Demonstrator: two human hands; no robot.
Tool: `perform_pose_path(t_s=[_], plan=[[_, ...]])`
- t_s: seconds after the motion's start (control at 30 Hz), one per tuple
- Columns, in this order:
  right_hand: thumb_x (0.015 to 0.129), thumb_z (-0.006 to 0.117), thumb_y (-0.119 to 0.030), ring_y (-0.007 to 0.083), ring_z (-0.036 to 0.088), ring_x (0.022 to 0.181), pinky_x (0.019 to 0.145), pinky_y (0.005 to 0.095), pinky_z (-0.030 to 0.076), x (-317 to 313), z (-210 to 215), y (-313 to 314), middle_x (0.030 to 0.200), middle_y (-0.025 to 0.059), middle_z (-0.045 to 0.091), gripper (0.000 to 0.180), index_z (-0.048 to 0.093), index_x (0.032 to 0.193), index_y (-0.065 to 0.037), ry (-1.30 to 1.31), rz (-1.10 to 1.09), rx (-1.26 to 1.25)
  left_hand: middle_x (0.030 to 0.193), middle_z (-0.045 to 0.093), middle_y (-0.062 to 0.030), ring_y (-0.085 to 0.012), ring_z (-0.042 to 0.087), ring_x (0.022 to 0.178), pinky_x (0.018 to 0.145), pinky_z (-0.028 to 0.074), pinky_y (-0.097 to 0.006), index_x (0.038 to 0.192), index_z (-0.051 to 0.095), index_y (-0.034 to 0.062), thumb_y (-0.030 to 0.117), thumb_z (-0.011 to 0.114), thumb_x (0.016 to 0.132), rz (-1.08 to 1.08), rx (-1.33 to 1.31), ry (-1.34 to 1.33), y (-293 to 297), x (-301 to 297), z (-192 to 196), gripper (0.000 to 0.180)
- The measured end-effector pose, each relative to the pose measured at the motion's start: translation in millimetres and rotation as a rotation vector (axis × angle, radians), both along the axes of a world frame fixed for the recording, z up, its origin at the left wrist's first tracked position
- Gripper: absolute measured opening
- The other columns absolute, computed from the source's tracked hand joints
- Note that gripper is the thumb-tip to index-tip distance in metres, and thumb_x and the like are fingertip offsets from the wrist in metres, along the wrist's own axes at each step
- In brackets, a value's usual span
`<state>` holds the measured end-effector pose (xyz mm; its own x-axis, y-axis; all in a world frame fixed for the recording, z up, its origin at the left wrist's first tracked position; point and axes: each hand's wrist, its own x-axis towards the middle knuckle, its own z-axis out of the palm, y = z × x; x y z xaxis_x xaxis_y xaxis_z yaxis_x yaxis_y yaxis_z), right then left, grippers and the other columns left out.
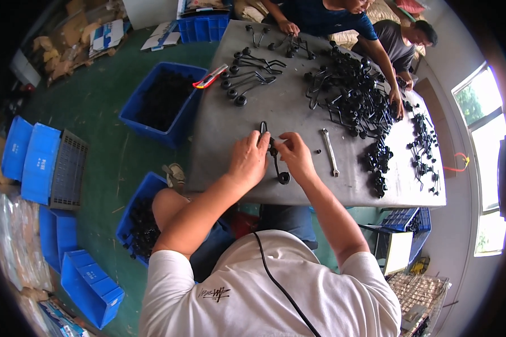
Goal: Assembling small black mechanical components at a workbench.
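My left hand (248, 160) is closed round a black bent rod (283, 178) near the table's front edge. A narrow loop of the rod sticks up beyond my fingers, and a round ring end points toward me. My right hand (297, 155) pinches at the rod's middle from the other side; its fingertips hide the exact spot. Just right of my hands lie a small dark piece (319, 151) and a silver wrench (330, 153). Several similar black rods with round ends (240, 100) lie in a group at the table's left.
A big heap of black rods (351, 92) covers the right of the grey table (298, 194). A red-handled utility knife (210, 77) lies at the left edge. Two co-workers sit across; one person's hand (397, 103) reaches into the heap. Blue bins (177, 132) stand on the floor.
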<state>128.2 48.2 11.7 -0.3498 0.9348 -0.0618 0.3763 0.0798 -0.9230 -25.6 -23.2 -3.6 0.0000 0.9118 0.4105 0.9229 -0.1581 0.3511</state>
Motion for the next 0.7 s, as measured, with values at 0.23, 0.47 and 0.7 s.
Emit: perform_pose_path(t_s=[0.23, 0.47, 0.7], plan=[[0.093, 0.066, -0.017, 0.0156, 0.058, 0.073, 0.069, 0.0293, 0.049, 75.4, -42.0, -5.2, 0.096, 0.0078, 0.063, 0.025, 0.063, 0.115, -0.005, -0.150, -0.321, 0.402, 0.126, 0.051, -0.0233, -0.0410, 0.059, 0.106, 0.091, 0.050, -0.046, 0.138, 0.042, -0.0008, 0.007, 0.074, 0.078, 0.114, 0.285, -0.213, 7.8, -11.3, -20.7, 0.068], [0.085, 0.075, -0.031, 0.0351, 0.061, 0.105, 0.087, 0.0452, 0.049, 85.0, -31.7, -10.9, 0.115, 0.0145, 0.058, 0.043, 0.062, 0.120, -0.010, -0.512, -0.311, 0.588, 0.098, 0.068, -0.0180, -0.0355, 0.068, 0.088, 0.077, 0.054, -0.045, 0.115, 0.055, -0.0002, 0.021, 0.082, 0.077, 0.211, 0.104, -0.368, 9.1, -30.5, -26.2, 0.051], [0.090, 0.069, -0.021, 0.0364, 0.061, 0.097, 0.082, 0.0447, 0.051, 66.4, -41.7, -5.3, 0.106, 0.0158, 0.057, 0.026, 0.063, 0.110, -0.007, -0.529, -0.122, 0.586, 0.086, 0.072, -0.0156, -0.0378, 0.069, 0.078, 0.071, 0.054, -0.046, 0.104, 0.061, 0.0046, 0.020, 0.078, 0.081, 0.172, 0.109, -0.354, 13.1, -15.6, -31.4, 0.032]])
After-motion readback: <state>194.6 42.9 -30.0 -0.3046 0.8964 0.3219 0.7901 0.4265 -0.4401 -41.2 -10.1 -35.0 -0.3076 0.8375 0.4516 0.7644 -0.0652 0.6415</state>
